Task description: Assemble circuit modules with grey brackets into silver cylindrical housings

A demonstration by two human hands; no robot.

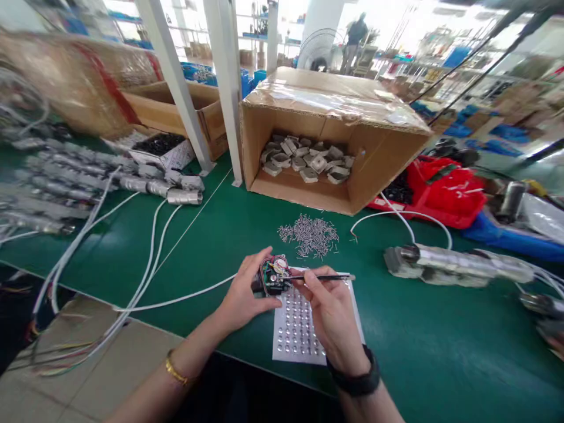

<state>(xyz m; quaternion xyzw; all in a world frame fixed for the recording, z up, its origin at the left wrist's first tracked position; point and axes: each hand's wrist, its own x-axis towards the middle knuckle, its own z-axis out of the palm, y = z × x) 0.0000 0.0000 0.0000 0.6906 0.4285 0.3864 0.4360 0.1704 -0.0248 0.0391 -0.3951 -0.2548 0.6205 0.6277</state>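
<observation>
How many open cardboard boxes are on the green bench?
2. One cardboard box lies on its side mid-bench, grey parts inside; a second box stands left, behind the white posts. Others may be hidden.

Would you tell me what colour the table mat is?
Dark green table mat, seen best in head view.

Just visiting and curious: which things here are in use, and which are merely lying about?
In use: left hand holding the wired unit; right hand holding a thin tool; dotted white sheet beneath.
Lying about: pin pile, cardboard box, red bin, metal cylinders.
</observation>
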